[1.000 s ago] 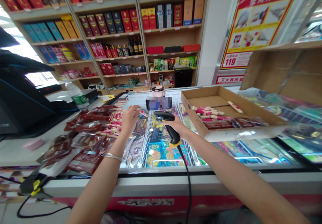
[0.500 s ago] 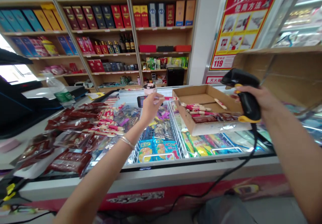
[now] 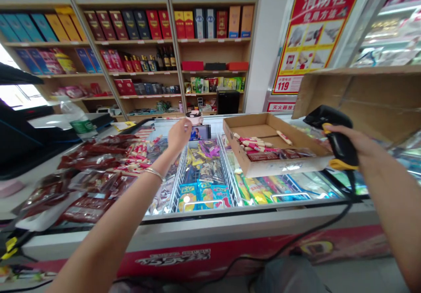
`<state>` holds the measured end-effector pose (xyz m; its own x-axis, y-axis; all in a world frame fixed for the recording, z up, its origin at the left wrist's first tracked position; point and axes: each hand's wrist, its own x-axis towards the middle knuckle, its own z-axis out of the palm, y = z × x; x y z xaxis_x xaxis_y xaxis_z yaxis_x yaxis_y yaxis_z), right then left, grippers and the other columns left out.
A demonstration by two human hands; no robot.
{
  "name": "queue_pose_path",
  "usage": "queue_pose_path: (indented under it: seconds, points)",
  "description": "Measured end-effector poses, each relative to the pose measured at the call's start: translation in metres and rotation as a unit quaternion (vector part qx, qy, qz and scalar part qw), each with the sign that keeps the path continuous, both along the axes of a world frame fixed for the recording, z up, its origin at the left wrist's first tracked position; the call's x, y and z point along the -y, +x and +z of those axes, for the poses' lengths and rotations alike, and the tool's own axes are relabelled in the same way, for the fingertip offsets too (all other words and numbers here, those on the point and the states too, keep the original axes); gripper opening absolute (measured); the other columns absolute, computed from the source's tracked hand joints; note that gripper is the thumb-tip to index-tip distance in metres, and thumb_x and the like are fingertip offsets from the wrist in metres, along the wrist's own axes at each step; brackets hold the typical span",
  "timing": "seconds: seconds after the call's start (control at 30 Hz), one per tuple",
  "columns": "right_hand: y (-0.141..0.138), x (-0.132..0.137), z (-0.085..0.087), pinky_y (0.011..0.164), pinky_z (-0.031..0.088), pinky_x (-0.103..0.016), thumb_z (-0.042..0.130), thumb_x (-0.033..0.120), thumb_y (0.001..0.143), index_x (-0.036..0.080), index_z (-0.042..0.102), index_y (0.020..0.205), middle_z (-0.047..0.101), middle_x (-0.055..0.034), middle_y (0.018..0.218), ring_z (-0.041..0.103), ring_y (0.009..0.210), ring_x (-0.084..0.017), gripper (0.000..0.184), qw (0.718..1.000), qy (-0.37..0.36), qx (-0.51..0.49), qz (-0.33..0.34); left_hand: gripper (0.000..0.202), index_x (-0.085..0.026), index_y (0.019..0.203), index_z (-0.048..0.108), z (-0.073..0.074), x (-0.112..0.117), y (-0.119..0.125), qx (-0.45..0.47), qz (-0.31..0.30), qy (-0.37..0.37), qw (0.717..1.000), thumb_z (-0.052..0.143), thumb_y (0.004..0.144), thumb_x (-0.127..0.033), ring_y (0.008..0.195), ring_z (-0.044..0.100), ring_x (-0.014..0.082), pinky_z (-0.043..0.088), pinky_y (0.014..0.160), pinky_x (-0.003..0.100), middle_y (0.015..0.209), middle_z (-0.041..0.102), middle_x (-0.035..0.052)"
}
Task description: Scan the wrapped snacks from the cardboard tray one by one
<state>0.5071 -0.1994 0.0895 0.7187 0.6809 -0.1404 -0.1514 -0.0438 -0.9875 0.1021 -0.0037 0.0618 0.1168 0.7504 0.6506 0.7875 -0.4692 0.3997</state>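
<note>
My left hand (image 3: 180, 135) is over the chest freezer, in front of a phone (image 3: 199, 133) with a lit screen and a cup (image 3: 194, 117). Its fingers are closed, and whatever is in them is hidden. In my right hand (image 3: 350, 139) is a black and yellow barcode scanner (image 3: 344, 146), its cable hanging down. Left of the scanner, an open cardboard box (image 3: 246, 163) contains several thin red-and-cream sticks (image 3: 255, 144) and brown packets (image 3: 263, 156). More brown packets (image 3: 87, 207) and similar sticks (image 3: 136, 152) are heaped on the left.
White wire baskets (image 3: 226, 170) of ice cream packs (image 3: 205, 194) sit inside the freezer. A water bottle (image 3: 77, 117) stands at the left. At the right is a larger cardboard box (image 3: 365, 104). The scanner's cable (image 3: 289, 236) droops across the freezer front.
My left hand has moved left from near the box's edge; the red-and-cream stick in its fingers no longer shows. My right hand has shifted right and slightly down with the barcode scanner.
</note>
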Motion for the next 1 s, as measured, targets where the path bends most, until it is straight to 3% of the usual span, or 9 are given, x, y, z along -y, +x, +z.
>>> queue_pose_path:
  seconds: [0.1, 0.23, 0.33, 0.47, 0.57, 0.67, 1.0]
  points:
    - [-0.039, -0.012, 0.017, 0.047, 0.039, -0.014, 0.059, 0.025, 0.083, 0.011, 0.058, 0.071, 0.056, -0.0066, 0.062, 0.052, 0.046, -0.003, 0.017, 0.996, 0.06, -0.027, 0.054, 0.028, -0.015, 0.105, 0.058, 0.0, -0.021, -0.055, -0.122, 0.139, -0.034, 0.982, 0.042, 0.084, -0.024, 0.094, 0.061, 0.0278, 0.045, 0.08, 0.037, 0.105, 0.064, 0.0151]
    - [-0.125, -0.039, 0.026, 0.046, 0.042, -0.011, 0.059, 0.02, 0.079, 0.012, 0.058, 0.083, 0.06, -0.003, 0.069, 0.054, 0.05, -0.003, 0.009, 0.972, 0.143, -0.068, 0.171, 0.032, -0.01, 0.11, 0.054, -0.021, -0.039, -0.1, -0.292, 0.176, -0.056, 0.938, 0.041, 0.082, -0.017, 0.106, 0.055, 0.0332, 0.041, 0.086, 0.043, 0.11, 0.06, 0.0226]
    - [-0.196, -0.065, 0.011, 0.043, 0.044, -0.014, 0.063, 0.023, 0.075, 0.012, 0.058, 0.085, 0.06, -0.0017, 0.067, 0.055, 0.048, -0.006, 0.016, 0.945, 0.142, -0.066, 0.289, 0.033, -0.008, 0.109, 0.054, -0.04, -0.05, -0.113, -0.338, 0.182, -0.097, 0.918, 0.035, 0.081, -0.013, 0.106, 0.055, 0.0343, 0.04, 0.085, 0.046, 0.109, 0.06, 0.0248]
    - [-0.263, -0.096, -0.032, 0.04, 0.045, -0.017, 0.065, 0.018, 0.07, 0.013, 0.056, 0.084, 0.059, 0.0004, 0.061, 0.054, 0.043, -0.008, 0.018, 0.917, 0.102, -0.08, 0.378, 0.035, -0.008, 0.111, 0.052, -0.055, -0.069, -0.118, -0.329, 0.19, -0.135, 0.915, 0.034, 0.083, -0.018, 0.105, 0.055, 0.0336, 0.039, 0.085, 0.047, 0.112, 0.059, 0.0249]
    - [-0.282, -0.111, -0.064, 0.04, 0.045, -0.019, 0.066, 0.017, 0.069, 0.013, 0.056, 0.082, 0.057, 0.001, 0.057, 0.054, 0.041, -0.009, 0.016, 0.911, 0.043, -0.085, 0.401, 0.035, -0.008, 0.109, 0.053, -0.06, -0.082, -0.122, -0.318, 0.199, -0.141, 0.916, 0.035, 0.082, -0.02, 0.104, 0.055, 0.0331, 0.038, 0.087, 0.049, 0.109, 0.06, 0.0251]
    - [-0.282, -0.116, -0.082, 0.04, 0.047, -0.021, 0.067, 0.016, 0.067, 0.013, 0.057, 0.081, 0.059, 0.0006, 0.057, 0.054, 0.04, -0.01, 0.017, 0.909, 0.005, -0.074, 0.411, 0.035, -0.007, 0.106, 0.057, -0.062, -0.089, -0.124, -0.313, 0.213, -0.144, 0.914, 0.033, 0.082, -0.016, 0.104, 0.056, 0.0332, 0.039, 0.086, 0.051, 0.107, 0.06, 0.0259]
    - [-0.278, -0.119, -0.093, 0.044, 0.051, -0.024, 0.07, 0.018, 0.065, 0.014, 0.058, 0.088, 0.063, -0.001, 0.064, 0.057, 0.042, -0.012, 0.027, 0.901, 0.021, -0.065, 0.428, 0.033, -0.003, 0.102, 0.063, -0.046, -0.086, -0.119, -0.314, 0.236, -0.21, 0.895, 0.048, 0.076, -0.014, 0.099, 0.059, 0.0348, 0.047, 0.077, 0.042, 0.106, 0.062, 0.026]
